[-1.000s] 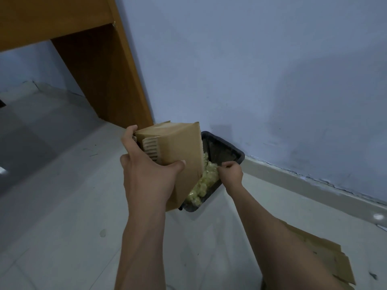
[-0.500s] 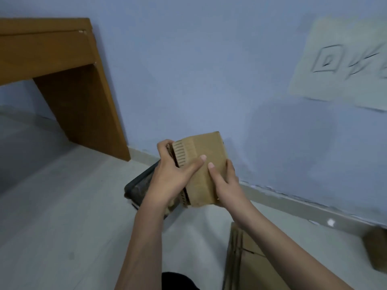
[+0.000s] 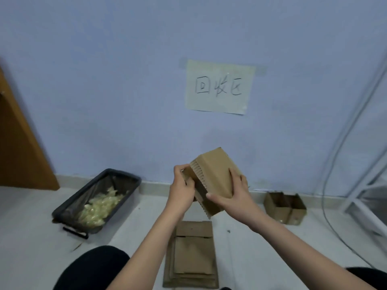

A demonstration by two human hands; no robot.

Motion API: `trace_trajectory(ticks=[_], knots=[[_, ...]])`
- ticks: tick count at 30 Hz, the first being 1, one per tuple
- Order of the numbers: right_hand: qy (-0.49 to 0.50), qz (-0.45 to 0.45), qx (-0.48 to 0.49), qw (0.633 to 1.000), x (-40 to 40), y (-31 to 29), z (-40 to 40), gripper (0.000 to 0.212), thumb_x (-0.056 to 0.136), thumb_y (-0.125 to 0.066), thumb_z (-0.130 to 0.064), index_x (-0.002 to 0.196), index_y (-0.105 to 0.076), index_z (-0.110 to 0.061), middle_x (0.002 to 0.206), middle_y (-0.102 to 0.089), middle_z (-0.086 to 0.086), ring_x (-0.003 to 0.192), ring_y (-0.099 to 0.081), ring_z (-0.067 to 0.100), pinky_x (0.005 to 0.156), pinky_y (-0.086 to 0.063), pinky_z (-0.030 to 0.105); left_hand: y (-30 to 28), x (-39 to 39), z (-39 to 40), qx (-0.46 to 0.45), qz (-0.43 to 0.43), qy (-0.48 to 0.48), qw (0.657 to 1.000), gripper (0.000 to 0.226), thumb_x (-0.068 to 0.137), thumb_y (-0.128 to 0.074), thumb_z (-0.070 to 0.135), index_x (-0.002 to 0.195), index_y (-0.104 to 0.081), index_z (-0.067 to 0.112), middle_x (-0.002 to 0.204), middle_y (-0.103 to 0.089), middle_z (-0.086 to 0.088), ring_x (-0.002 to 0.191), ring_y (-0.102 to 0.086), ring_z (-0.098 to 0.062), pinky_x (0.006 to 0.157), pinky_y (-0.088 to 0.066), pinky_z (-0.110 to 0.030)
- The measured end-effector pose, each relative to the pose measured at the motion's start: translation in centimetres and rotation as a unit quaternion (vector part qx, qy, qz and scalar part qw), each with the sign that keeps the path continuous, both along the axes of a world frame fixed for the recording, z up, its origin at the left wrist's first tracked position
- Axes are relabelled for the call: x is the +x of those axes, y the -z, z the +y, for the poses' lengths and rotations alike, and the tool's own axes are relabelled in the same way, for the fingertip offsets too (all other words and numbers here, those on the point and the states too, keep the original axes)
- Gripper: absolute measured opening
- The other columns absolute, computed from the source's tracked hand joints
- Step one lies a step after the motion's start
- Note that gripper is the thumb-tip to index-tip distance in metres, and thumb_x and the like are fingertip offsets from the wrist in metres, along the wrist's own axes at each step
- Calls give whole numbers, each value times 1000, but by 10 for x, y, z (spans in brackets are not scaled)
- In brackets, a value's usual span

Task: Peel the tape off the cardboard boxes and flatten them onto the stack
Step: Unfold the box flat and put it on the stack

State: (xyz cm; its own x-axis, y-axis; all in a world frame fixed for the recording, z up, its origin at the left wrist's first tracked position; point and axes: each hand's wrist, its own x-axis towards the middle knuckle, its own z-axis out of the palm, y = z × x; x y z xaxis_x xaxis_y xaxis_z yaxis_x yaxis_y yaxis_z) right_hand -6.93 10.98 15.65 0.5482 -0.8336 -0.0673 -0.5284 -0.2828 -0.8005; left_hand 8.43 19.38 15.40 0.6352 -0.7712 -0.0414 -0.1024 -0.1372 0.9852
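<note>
A small brown cardboard box (image 3: 215, 174) is held tilted in the air in front of the wall, its corrugated edge facing me. My left hand (image 3: 182, 191) grips its left end flap. My right hand (image 3: 232, 193) wraps the right side, thumb under the lower edge. Directly below, on the floor between my knees, lies the stack of flattened cardboard (image 3: 193, 256). Another small box (image 3: 283, 207) stands open against the baseboard to the right.
A black tray (image 3: 69, 208) lined with plastic and holding crumpled yellowish tape sits on the floor at left. A wooden desk leg (image 3: 18, 147) stands far left. A paper sign (image 3: 219, 87) hangs on the wall. Cables and a white frame (image 3: 360, 185) run down the right.
My view has swung right, away from the tray, and now centres on the stack. My right hand left the tray and took the box's right side; the box moved over the stack.
</note>
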Motion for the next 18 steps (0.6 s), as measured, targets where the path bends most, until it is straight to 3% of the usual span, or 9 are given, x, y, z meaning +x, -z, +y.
trace_trajectory(ticks=[3, 6, 9, 11, 14, 16, 18], knots=[[20, 11, -33, 999, -36, 14, -5, 122, 63, -79, -66, 155, -3, -41, 159, -1, -15, 137, -36, 16, 90, -50, 27, 11, -27, -11, 18, 5, 23, 1000, 46, 91, -51, 4, 111, -47, 45, 100, -72, -5, 84, -71, -26, 76, -63, -48], [23, 33, -66, 997, -50, 30, -11, 124, 63, -83, -59, 155, -4, -38, 160, -3, -10, 127, -39, 13, 95, -39, 24, 17, -40, -16, 46, -22, 16, 999, 46, 85, -51, -4, 110, -45, 34, 87, -69, -12, 67, -60, -25, 55, -50, -34], [18, 74, -106, 991, -50, 32, -18, 113, 67, -77, -57, 155, -10, -38, 159, -7, -7, 125, -46, 20, 100, -44, 31, 22, -39, -24, 65, -25, 1, 998, 45, 85, -57, -3, 110, -43, 31, 87, -69, -13, 75, -66, -30, 60, -56, -44], [23, 68, -144, 987, -47, 28, -23, 94, 74, -68, -51, 154, -20, -35, 155, -21, -5, 122, -51, 22, 95, -48, 34, 21, -38, -32, 64, -15, -9, 998, 47, 85, -62, -3, 108, -43, 33, 92, -70, -18, 87, -69, -39, 67, -58, -53], [24, 53, -185, 981, -48, 18, -30, 67, 91, -56, -45, 151, -31, -30, 152, -35, -3, 130, -47, 22, 97, -46, 33, 19, -37, -43, 46, -10, -13, 999, 51, 83, -71, 0, 112, -44, 33, 96, -70, -14, 92, -70, -36, 75, -59, -52], [22, 22, -173, 984, -53, 13, -34, 47, 100, -46, -41, 145, -44, -28, 122, -58, -7, 104, -60, 11, 76, -43, 15, 23, -35, -46, 52, -40, -4, 998, 55, 82, -75, 4, 118, -43, 30, 97, -69, -8, 89, -69, -28, 73, -61, -42], [18, 15, -155, 988, -61, 11, -37, 33, 105, -40, -34, 130, -58, -23, 83, -59, -15, 71, -56, 3, 57, -38, 13, 27, -35, -44, 71, -72, -1, 995, 57, 82, -77, 5, 120, -41, 27, 98, -66, -2, 84, -68, -20, 65, -57, -30]])
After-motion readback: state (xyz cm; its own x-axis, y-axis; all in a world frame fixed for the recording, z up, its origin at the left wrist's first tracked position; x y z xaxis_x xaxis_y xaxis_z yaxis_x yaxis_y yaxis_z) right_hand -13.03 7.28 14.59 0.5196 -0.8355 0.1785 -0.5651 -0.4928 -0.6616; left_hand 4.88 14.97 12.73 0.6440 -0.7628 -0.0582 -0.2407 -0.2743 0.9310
